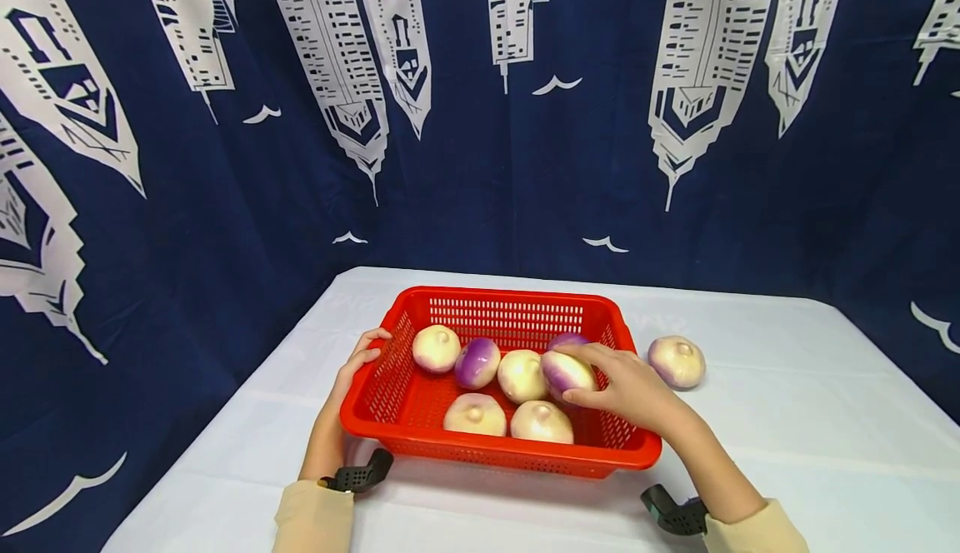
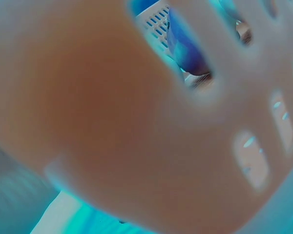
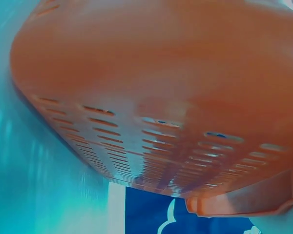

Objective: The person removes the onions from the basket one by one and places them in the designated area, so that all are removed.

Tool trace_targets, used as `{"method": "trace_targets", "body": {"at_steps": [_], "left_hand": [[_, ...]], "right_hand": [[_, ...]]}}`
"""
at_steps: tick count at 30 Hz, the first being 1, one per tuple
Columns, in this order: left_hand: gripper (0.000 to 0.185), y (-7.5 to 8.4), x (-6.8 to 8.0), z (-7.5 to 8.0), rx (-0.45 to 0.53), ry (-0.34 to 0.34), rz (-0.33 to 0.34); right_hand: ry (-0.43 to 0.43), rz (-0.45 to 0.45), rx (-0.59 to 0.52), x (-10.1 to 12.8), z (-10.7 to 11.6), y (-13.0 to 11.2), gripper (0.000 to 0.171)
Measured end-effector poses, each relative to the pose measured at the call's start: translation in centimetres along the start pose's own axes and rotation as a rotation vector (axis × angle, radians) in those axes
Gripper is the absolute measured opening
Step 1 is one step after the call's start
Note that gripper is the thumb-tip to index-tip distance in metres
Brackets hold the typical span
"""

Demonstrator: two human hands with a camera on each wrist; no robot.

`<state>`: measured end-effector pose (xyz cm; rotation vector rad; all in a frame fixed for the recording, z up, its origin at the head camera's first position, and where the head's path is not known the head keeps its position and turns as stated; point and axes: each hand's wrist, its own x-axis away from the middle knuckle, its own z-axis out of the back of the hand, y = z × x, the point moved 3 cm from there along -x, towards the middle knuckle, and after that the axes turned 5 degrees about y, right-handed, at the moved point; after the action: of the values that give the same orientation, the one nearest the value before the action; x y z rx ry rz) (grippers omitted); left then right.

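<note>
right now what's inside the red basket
Seven round vegetables, one gripped by the right hand. The basket hides the front pair's bottoms behind its rim; anything beneath that hand is covered.

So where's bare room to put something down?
Bare tablecloth lies right of the loose vegetable and left of the left hand. In the red basket, near-left is free; middle and right are crowded with vegetables and the right hand.

Staged tabletop recording spot; room type beyond it can't be told. Navy fabric backdrop hangs across far side and along left, printed with white upside-down skyscrapers; white tablecloth in front; black wrist-worn cameras near left and near right.
</note>
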<state>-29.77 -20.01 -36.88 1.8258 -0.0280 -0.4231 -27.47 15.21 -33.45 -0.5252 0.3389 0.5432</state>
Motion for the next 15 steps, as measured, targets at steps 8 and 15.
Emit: {"method": "trace_targets", "body": {"at_steps": [8, 15], "left_hand": [[0.036, 0.0, 0.1, 0.0, -0.001, 0.014, 0.016], [0.033, 0.0, 0.1, -0.2, -0.031, 0.035, 0.034]], "right_hand": [[-0.044, -0.06, -0.184, 0.0, 0.7, 0.4, 0.056], [-0.061, -0.107, -0.422, 0.3, 1.9, 1.4, 0.053]]}}
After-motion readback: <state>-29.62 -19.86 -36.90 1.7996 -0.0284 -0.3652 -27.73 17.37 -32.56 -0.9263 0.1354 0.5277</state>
